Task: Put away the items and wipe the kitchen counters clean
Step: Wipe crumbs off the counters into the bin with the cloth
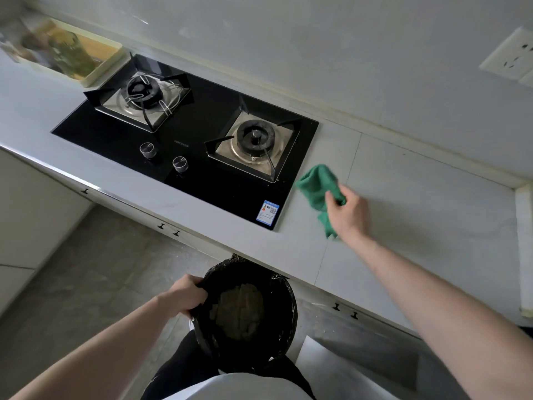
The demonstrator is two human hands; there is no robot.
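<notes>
Black-lined bin of brownish scraps in left grip

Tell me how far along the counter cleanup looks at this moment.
Done: the counter right of the stove holds no loose items. In hand: the right hand grips a green cloth on the counter beside the stove, while the left hand holds the rim of a bin below the counter edge. Left: a tray with blurred items sits at far left.
</notes>
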